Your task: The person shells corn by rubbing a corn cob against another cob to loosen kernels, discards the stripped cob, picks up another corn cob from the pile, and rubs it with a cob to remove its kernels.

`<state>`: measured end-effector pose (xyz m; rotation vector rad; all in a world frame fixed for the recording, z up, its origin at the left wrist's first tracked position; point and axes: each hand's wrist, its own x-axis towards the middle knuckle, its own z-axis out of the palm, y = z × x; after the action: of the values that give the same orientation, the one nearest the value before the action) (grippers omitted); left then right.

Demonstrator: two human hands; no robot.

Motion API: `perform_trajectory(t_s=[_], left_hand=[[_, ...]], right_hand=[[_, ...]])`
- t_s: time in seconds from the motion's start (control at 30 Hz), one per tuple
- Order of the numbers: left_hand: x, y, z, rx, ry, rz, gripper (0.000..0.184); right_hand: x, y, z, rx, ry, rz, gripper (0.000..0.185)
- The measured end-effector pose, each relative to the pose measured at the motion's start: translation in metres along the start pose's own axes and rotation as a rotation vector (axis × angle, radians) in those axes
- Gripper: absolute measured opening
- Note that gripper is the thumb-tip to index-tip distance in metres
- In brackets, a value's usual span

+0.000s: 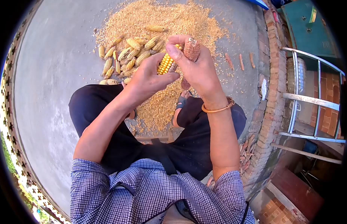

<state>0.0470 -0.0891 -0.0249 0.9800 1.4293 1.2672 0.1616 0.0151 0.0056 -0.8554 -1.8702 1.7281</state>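
Observation:
My left hand [148, 76] is wrapped round an ear of corn [166, 65], held up above the floor between my knees. Rows of yellow kernels cover much of the ear, and a stripped patch shows on its lower right side. Closed round a reddish bare corn cob [192, 49] is my right hand [200, 71], its thumb reaching over to the top of the ear. The two hands almost meet. Just beyond my left hand lies a heap of corn ears [132, 53], some partly stripped.
Loose kernels [158, 18] spread over the grey floor [50, 74] and between my sandalled feet. A few bare cobs [241, 61] lie to the right; more cobs [247, 153] are heaped beside a low brick edge [272, 93]. Metal railings [311, 98] stand beyond it.

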Motion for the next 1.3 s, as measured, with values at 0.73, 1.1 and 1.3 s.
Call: perform_trajectory(t_s=[0.73,1.1,1.3], left_hand=[[-0.004,-0.004,-0.007,-0.137,-0.138,-0.106,0.035],[-0.007,-0.001,-0.008,-0.461,-0.298,-0.325,0.024],[-0.013,0.001,0.009,-0.067,-0.123,-0.308,0.033]], right_hand=[[0.008,0.005,-0.007,0.036,0.154,-0.046,0.023],[-0.002,0.004,-0.001,-0.62,0.023,-0.566,0.022],[-0.005,0.008,0.007,-0.804,0.106,-0.429,0.014]])
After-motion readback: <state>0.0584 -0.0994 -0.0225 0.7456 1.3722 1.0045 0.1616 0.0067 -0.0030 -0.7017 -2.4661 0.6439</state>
